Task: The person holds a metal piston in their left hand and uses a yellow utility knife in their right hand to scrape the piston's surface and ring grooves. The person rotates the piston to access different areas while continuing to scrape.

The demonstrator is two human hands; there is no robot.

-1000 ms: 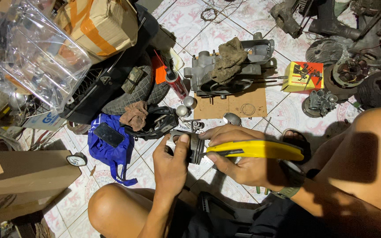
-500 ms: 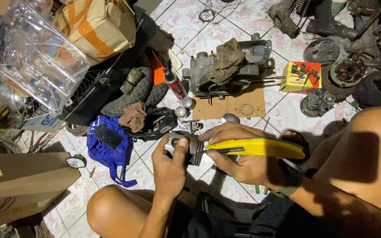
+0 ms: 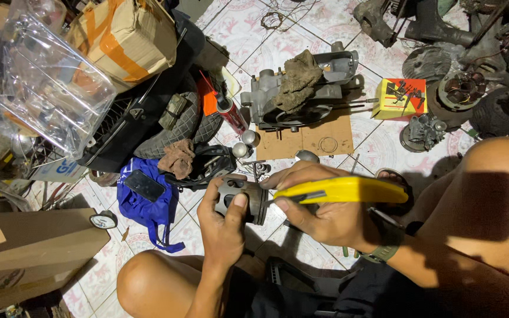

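Underfoot, patterned floor tiles (image 3: 378,150), cardboard sheet (image 3: 307,140)

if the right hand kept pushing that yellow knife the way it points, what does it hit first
The right hand aims the yellow utility knife leftward at the dark piston held in the left hand. The piston's ringed end comes first; the tip looks already at it, though depth is unclear.

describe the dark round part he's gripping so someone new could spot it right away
Start at the grey engine casing on the cardboard sheet, then drop down to the two hands. The piston sits in the left hand, at the tip of the yellow knife. It alone is a short, dark, ring-grooved cylinder.
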